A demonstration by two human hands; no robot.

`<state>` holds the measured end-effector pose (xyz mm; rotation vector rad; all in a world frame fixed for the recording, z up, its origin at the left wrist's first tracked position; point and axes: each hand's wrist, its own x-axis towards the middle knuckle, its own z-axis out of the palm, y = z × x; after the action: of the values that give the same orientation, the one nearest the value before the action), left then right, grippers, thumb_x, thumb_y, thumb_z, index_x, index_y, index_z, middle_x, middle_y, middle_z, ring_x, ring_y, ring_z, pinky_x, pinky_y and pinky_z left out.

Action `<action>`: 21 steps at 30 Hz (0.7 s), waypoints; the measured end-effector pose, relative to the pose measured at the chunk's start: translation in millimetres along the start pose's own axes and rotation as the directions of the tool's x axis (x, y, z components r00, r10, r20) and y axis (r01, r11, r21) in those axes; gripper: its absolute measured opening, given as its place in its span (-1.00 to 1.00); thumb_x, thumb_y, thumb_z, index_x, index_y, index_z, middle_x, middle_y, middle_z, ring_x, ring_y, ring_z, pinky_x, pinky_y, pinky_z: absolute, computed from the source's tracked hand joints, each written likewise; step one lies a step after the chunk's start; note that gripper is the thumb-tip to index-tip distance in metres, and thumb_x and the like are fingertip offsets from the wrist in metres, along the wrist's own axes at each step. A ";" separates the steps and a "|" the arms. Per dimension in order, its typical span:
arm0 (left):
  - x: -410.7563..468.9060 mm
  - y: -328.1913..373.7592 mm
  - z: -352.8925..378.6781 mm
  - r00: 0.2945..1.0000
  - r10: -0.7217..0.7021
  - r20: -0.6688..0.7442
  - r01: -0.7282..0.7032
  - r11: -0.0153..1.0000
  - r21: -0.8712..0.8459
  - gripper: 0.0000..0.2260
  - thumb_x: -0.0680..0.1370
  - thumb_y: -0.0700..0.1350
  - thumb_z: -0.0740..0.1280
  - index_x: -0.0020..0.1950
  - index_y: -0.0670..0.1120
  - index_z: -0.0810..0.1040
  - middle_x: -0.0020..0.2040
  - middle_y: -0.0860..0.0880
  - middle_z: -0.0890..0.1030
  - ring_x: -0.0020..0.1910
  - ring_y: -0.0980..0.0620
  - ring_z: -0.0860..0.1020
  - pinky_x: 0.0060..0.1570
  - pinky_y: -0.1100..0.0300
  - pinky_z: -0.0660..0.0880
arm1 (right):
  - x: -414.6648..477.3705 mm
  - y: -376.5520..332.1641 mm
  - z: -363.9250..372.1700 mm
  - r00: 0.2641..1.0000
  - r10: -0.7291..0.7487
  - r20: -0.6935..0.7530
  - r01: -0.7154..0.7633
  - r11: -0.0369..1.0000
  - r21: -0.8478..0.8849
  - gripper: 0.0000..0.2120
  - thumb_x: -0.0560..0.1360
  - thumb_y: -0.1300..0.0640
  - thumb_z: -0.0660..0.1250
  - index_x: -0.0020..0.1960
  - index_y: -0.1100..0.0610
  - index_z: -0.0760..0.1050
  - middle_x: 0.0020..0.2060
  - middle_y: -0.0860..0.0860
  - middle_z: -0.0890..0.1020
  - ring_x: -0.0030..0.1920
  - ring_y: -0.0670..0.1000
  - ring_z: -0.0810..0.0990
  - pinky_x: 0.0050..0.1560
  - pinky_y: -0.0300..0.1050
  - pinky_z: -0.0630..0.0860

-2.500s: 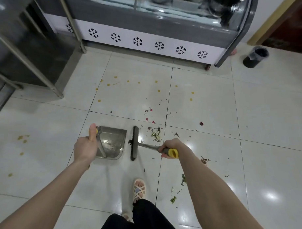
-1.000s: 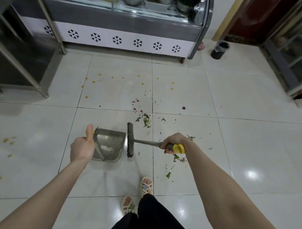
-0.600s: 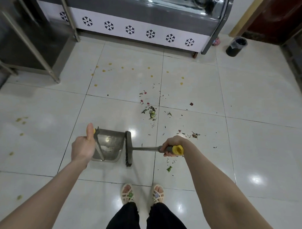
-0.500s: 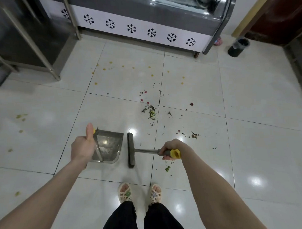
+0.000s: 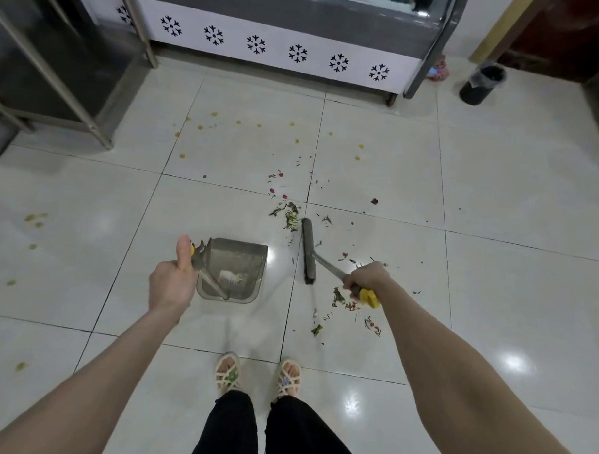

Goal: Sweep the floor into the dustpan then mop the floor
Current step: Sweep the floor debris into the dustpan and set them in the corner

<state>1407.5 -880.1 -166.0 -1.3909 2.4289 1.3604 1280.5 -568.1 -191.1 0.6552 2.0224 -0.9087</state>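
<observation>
display case [image 5: 284,27] with snowflake-print white skirt ahead of me, my landmark | steel rack [image 5: 48,65] just left of the case | black bin [image 5: 482,84] right of the case's end, apart from it | pink item [image 5: 438,71] on the ground at the case's right corner, too small to identify | my sandals [image 5: 227,375] and black trousers [image 5: 264,432] well short of the case

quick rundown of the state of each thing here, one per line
metal dustpan: on the floor, mouth toward the brush, a little pale debris inside
grey brush head: apart from the dustpan, beside a green scrap pile
left hand: closed on the dustpan handle
right hand: closed on the yellow-tipped brush handle
white tiled floor: littered with scraps, yellow spots
black bin: upright, open-topped
</observation>
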 end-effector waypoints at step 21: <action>18.9 80.3 44.8 0.896 0.283 0.343 -0.335 0.937 0.103 -0.18 0.29 0.57 -0.13 -0.41 -0.17 0.45 -0.38 -0.17 0.52 -0.36 -0.14 0.48 -0.24 0.02 0.48 | -74.0 66.8 -34.2 0.966 0.255 -0.038 -0.180 0.774 0.606 -0.90 0.35 0.47 0.43 -0.24 0.39 0.50 -0.38 0.21 0.53 -0.59 0.08 0.52 -0.64 -0.18 0.49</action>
<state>1322.6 -844.4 -147.7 -0.6970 2.5328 1.2865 1351.9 -510.0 -139.7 1.2919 1.6872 -1.4094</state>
